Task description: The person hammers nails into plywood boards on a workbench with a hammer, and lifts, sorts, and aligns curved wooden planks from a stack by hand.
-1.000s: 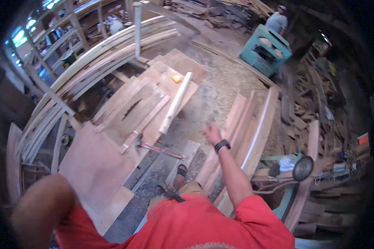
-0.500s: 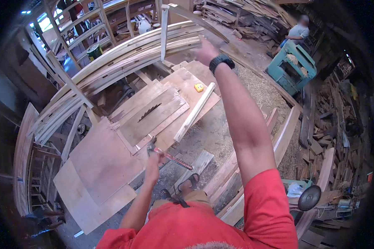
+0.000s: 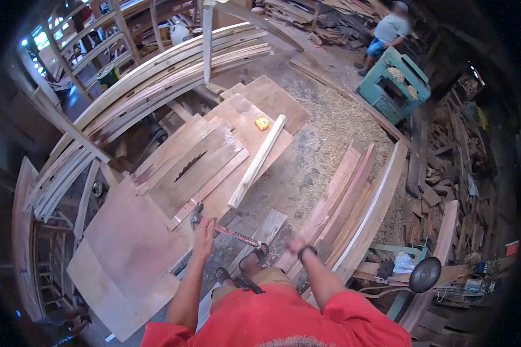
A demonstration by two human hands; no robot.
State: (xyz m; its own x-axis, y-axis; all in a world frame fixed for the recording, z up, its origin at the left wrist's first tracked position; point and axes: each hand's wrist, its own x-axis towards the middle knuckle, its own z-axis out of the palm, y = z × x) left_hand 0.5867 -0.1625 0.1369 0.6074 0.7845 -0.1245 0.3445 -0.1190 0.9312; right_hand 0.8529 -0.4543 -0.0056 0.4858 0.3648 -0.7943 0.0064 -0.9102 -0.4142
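Note:
My left hand is wrapped round a hammer, at the near edge of the saw table. The hammer's dark head points away from me, and its red and black handle slants down to the right. My right hand, with a black watch at the wrist, is low beside the long planks. Motion smears its fingers, and I cannot tell whether it touches the wood. A toothed saw blade sticks up through the table. A pale wood strip and a yellow tape measure lie on the table's right part.
Long slotted boards are stacked beyond the table, near an upright post. A person stands behind a green machine. Scrap wood is piled along the right, near a round saw blade. Sawdust covers the floor.
My right arm has dropped from stretched out over the far end of the table to near my body. My left hand keeps the hammer. The person by the green machine has risen to standing.

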